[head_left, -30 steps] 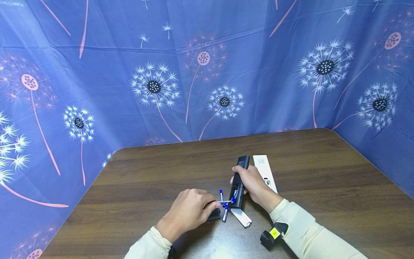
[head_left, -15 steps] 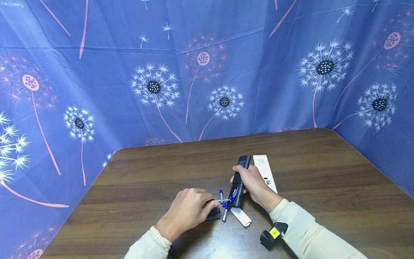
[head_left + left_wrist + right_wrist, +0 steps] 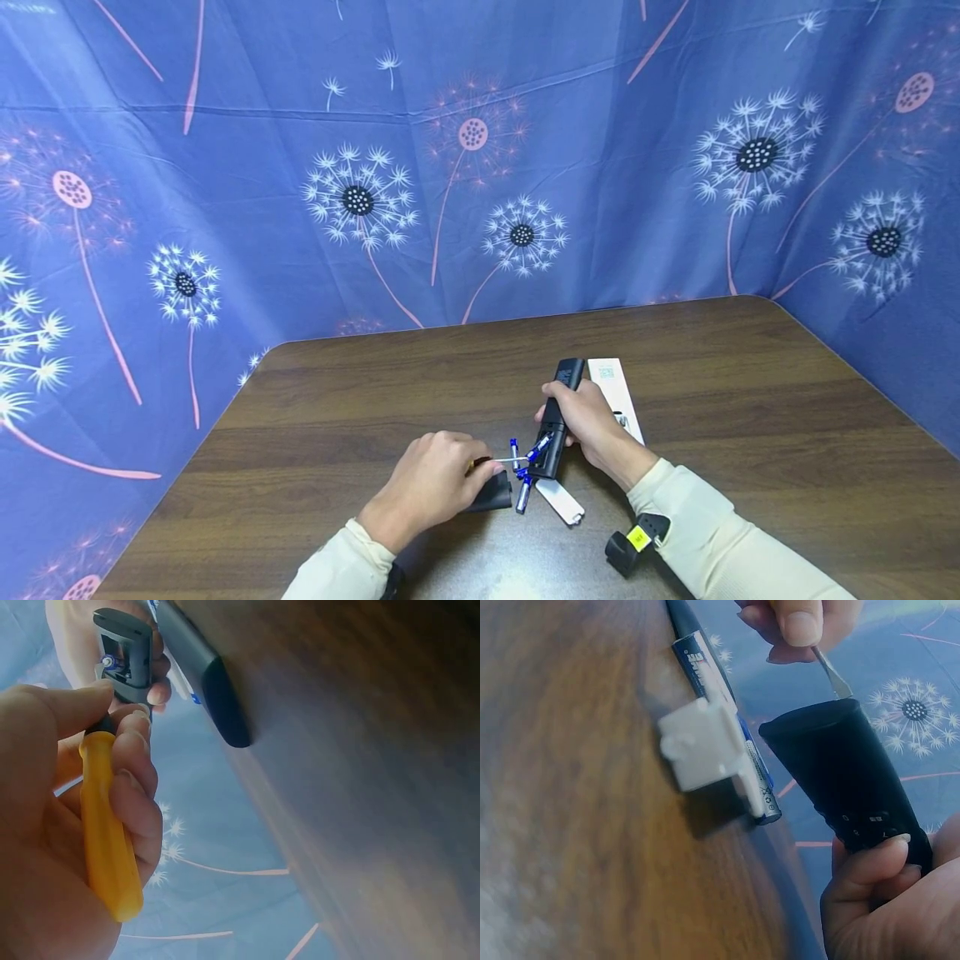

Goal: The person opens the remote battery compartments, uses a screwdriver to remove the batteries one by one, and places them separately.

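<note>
My left hand (image 3: 480, 475) grips a screwdriver by its yellow handle (image 3: 105, 832). The thin metal shaft (image 3: 510, 459) reaches into the open battery compartment of a black remote (image 3: 558, 408). My right hand (image 3: 581, 417) holds that remote around its middle, tilted up off the table. A blue battery (image 3: 537, 451) sticks out of the compartment at the shaft's tip. In the right wrist view the screwdriver tip (image 3: 831, 675) meets the remote's end (image 3: 847, 776). Two more blue batteries (image 3: 522, 493) lie on the table between my hands.
A black battery cover (image 3: 491, 496) lies under my left hand and a white cover (image 3: 558, 502) beside the batteries. Behind my right hand lies a white remote (image 3: 615, 387). The dark wooden table (image 3: 750, 400) is walled by blue dandelion-print cloth (image 3: 480, 167).
My left hand has drawn back slightly toward me, and the screwdriver shaft sits a little higher. The right hand and black remote have barely moved.
</note>
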`<state>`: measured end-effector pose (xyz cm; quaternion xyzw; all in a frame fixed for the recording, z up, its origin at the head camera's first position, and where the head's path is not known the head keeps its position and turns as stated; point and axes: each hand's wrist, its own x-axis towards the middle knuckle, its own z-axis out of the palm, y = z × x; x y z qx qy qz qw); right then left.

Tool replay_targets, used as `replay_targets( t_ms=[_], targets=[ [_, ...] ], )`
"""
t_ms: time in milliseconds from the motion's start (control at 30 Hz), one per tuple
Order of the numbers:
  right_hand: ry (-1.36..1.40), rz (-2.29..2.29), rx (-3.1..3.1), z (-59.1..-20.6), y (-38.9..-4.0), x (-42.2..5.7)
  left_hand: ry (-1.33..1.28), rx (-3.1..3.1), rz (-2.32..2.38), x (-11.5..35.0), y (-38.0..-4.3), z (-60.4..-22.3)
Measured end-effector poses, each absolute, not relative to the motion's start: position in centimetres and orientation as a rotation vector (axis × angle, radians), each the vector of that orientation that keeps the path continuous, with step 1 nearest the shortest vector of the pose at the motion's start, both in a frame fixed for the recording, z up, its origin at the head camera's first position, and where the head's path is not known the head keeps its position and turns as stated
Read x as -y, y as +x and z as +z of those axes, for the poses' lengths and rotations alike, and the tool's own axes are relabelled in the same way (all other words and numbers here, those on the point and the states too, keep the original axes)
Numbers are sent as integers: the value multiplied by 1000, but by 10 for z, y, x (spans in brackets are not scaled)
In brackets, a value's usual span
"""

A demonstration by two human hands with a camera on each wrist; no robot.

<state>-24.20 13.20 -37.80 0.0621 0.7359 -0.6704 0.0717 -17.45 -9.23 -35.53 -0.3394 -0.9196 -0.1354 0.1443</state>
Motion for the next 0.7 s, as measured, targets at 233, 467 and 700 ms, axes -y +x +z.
replay_targets(
  t_ms=[233,467,700],
  targets=[
    [204,-2007,-2236,-378,-242,-132,-975,2680,-404,93,-179,-356],
    [192,-1997,-2253,-380,-243,-131,-956,2733,-369,95,-182,-356],
    [197,-2000,-2256,-380,-242,-132,-953,2748,-357,96,-187,-358]
  ],
)
